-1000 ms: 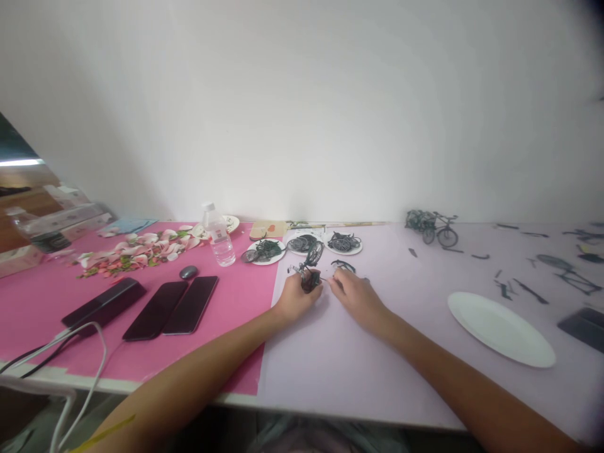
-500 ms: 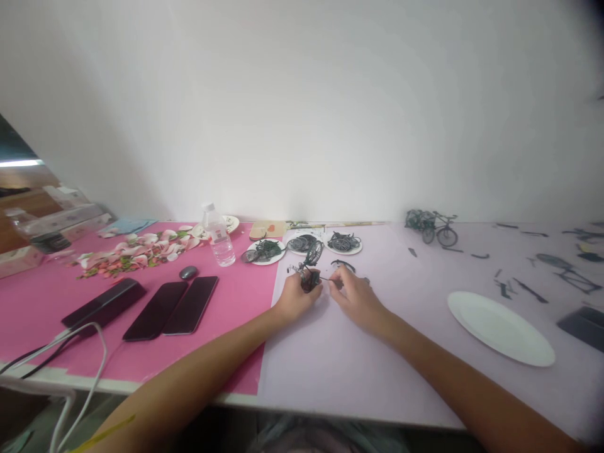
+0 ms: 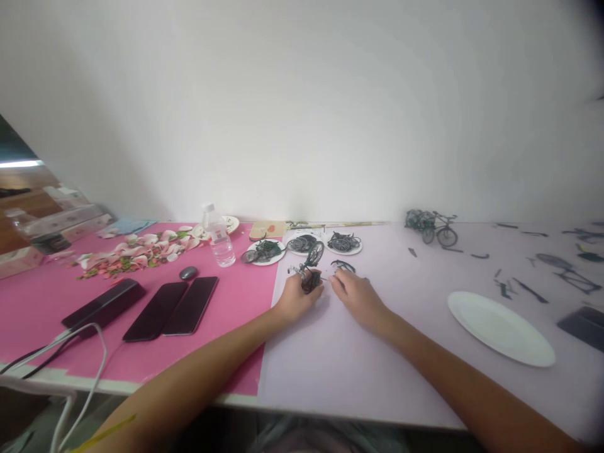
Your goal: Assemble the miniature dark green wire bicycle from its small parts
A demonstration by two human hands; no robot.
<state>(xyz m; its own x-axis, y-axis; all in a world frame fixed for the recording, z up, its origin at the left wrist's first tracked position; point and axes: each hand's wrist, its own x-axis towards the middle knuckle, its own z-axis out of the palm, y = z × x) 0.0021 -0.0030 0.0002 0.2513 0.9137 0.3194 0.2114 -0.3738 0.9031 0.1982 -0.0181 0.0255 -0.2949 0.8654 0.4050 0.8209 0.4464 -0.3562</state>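
Note:
My left hand (image 3: 293,301) is closed around a dark miniature bicycle (image 3: 314,254). One spoked wheel sticks up above the fingers, and the silvery handlebar shows at their left; the palm hides part of the frame. Just to the right, my right hand (image 3: 359,299) is closed in a pinch. A short thin dark rod (image 3: 324,279) runs from its fingertips toward the bicycle. Whether its tip touches the bicycle I cannot tell. Beyond my right fingers lies a curved dark piece (image 3: 343,265).
Small plates (image 3: 282,254) of dark bicycle parts stand behind my hands. Assembled miniature bicycles (image 3: 447,235) are by the wall. At right are a white plate (image 3: 500,327) and loose parts; at left, phones (image 3: 191,306), a water bottle (image 3: 219,242) and artificial petals (image 3: 136,251).
My right hand has shifted slightly, and less of the thin rod shows between the hands. The left hand keeps the bicycle in nearly the same place.

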